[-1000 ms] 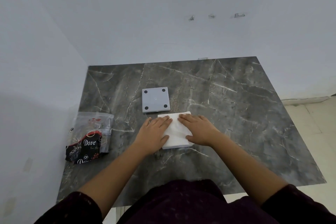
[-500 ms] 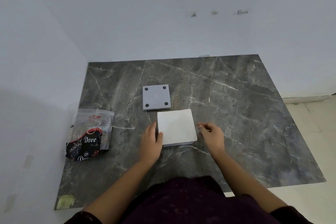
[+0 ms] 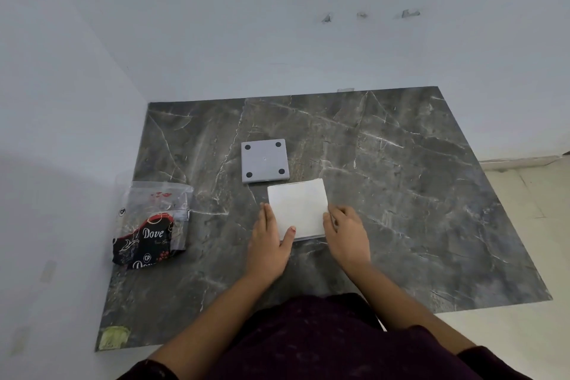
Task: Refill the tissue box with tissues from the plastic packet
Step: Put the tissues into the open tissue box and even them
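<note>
the stack of tissues lies flat on the dark marbled surface, out of its packet and squared into a neat white block. the left hand rests along the stack's left edge, fingers stretched forward on the surface and the thumb lying over the near left corner of the top sheet. the right hand is curled at the stack's right edge, fingertips touching the side of the pile. neither grip is closed round the stack; both hands are loose and only bracket it from either side.

the grey tissue box sits just beyond the stack, very close to its far edge; whether they touch i cannot tell. it shows a flat face with four dark round feet, so it looks to be upside down or to be a base plate. the plastic packet lies well apart to the left, crumpled and seemingly emptied.

the step in hand looks like tidying and gathering the stack before loading. next, both hands would need to pinch the pile from its sides without letting sheets fan out, and the box would have to be opened or turned to take it.
</note>
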